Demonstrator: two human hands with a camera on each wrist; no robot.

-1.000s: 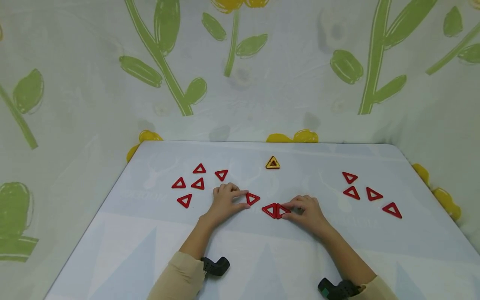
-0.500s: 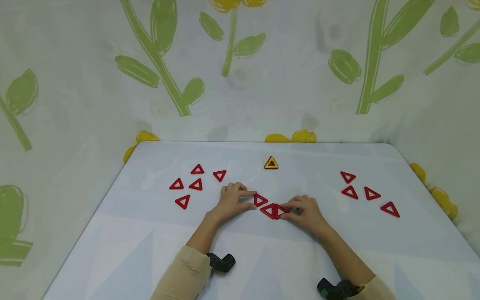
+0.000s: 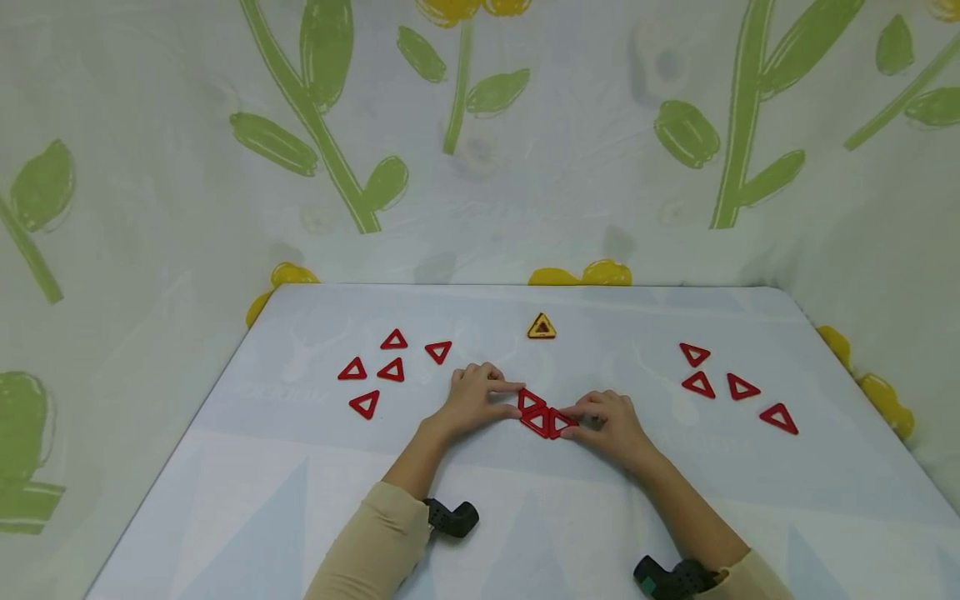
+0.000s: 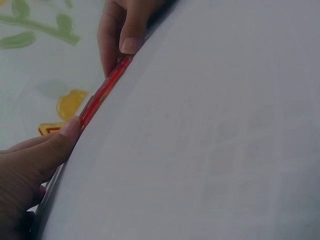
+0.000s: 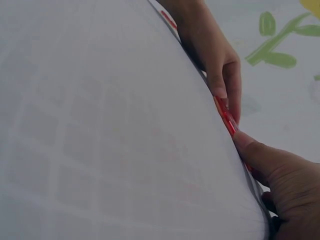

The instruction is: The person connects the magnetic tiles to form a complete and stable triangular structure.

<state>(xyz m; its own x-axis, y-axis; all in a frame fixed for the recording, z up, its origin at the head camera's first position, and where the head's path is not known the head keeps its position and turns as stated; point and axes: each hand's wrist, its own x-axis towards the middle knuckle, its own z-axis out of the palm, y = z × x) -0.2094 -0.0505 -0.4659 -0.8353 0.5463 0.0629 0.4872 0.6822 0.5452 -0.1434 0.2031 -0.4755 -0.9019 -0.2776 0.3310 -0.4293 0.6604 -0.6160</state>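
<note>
My left hand (image 3: 474, 402) pinches a red open-centred triangle tile (image 3: 534, 395) between thumb and forefinger. Against that tile lies a second red triangle (image 3: 546, 422), and edge to edge with it a third (image 3: 552, 422), all flat on the table. The third is gripped at its right corner by the thumb and forefinger of my right hand (image 3: 611, 421). Seen edge-on in the left wrist view, the red tiles (image 4: 104, 93) form a thin strip between both hands. The right wrist view shows the tiles (image 5: 229, 120) likewise, partly covered by fingers.
On the white table (image 3: 480, 517), several loose red triangles (image 3: 390, 343) lie at the left and several more red triangles (image 3: 700, 392) at the right. A yellow triangle (image 3: 542, 332) sits near the back edge. Behind stands a curtain (image 3: 570, 167) printed with plants.
My left hand has slid its red triangle rightward until it meets the joined pair. The right hand has kept its hold on the right-hand tile in nearly the same place.
</note>
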